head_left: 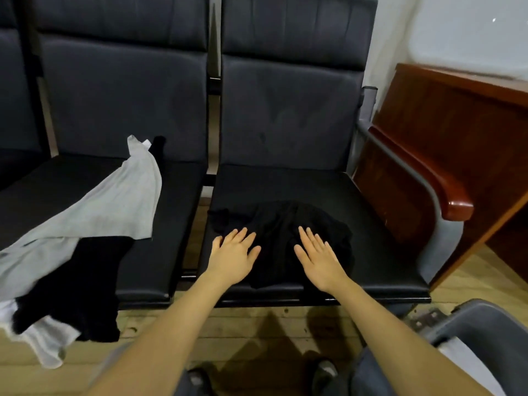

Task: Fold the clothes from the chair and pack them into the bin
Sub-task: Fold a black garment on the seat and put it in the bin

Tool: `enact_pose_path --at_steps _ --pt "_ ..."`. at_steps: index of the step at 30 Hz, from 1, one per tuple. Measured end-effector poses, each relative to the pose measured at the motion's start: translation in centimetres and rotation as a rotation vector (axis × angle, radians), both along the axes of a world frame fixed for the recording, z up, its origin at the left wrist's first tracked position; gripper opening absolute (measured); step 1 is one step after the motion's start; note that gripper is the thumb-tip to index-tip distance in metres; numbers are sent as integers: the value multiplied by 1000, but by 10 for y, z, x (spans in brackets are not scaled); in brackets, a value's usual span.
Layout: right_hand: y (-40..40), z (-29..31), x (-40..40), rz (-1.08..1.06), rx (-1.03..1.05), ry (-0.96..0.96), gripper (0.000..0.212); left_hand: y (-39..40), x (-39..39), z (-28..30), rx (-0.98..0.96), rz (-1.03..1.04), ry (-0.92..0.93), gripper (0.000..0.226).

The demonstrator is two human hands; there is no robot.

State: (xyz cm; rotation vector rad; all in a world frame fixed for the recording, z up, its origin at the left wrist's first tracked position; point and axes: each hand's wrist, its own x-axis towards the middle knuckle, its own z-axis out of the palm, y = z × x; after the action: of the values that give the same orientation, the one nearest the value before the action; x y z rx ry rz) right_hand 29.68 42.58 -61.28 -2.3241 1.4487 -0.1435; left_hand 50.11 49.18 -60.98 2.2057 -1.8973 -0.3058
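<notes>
A light grey cotton garment and a black cloth sprawl over the left black padded seat, hanging past its front edge. On the right black padded seat lies a rumpled black garment, its long axis running left to right. The left hand and right hand lie flat on it, fingers straight and spread. A reddish wooden desk stands beside the armrest, and a grey plastic bin sits lower right.
</notes>
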Motion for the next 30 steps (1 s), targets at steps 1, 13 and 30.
enact_pose_path --at_steps 1,13,30 --pt "-4 -3 2 4 1 11 54 -2 2 -5 -2 12 -9 51" --pt "-38 -7 18 -84 -402 -254 67 -39 14 -9 -309 119 95 42" --pt "-46 1 42 16 -441 -175 9 -48 21 -7 -406 102 192 19"
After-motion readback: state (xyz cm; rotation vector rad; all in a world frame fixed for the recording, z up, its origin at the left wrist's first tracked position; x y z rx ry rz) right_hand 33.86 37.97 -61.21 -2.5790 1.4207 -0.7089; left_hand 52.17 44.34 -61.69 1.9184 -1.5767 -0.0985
